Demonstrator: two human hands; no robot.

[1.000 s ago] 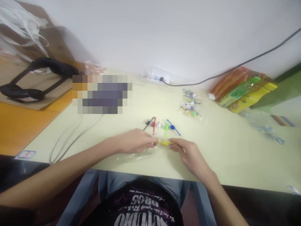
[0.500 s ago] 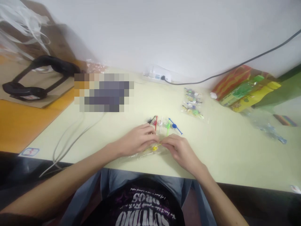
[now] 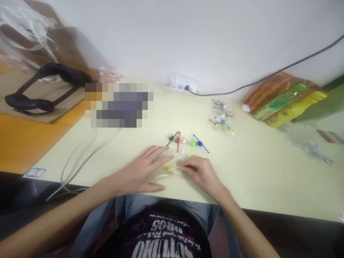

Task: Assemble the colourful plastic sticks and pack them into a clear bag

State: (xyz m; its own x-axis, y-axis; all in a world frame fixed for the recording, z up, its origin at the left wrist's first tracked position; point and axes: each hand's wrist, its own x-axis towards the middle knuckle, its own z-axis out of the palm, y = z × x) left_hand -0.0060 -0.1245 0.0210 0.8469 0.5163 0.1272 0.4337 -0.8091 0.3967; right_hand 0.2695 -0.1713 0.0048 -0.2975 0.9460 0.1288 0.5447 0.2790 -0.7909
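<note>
My left hand (image 3: 142, 170) lies flat with its fingers spread, pressing down a small clear plastic bag (image 3: 161, 174) on the pale table (image 3: 255, 168). My right hand (image 3: 201, 172) pinches one end of a thin yellow stick piece (image 3: 172, 168) that sits at the bag's mouth. Just beyond my hands lies a row of similar small stick pieces: black (image 3: 172, 137), red (image 3: 177, 140), white (image 3: 184, 141), green (image 3: 192, 143) and blue (image 3: 200, 144).
A pile of small filled clear bags (image 3: 221, 118) lies at the back right. Colourful packages (image 3: 282, 102) and crumpled clear plastic (image 3: 309, 143) are at the far right. A power strip (image 3: 182, 86) with a black cable is by the wall. Grey cables (image 3: 80, 161) trail left; a black strap (image 3: 45, 89) rests on cardboard.
My left hand has opened from a pinch and now lies flat on the bag. My right hand drew in toward the bag with the yellow piece.
</note>
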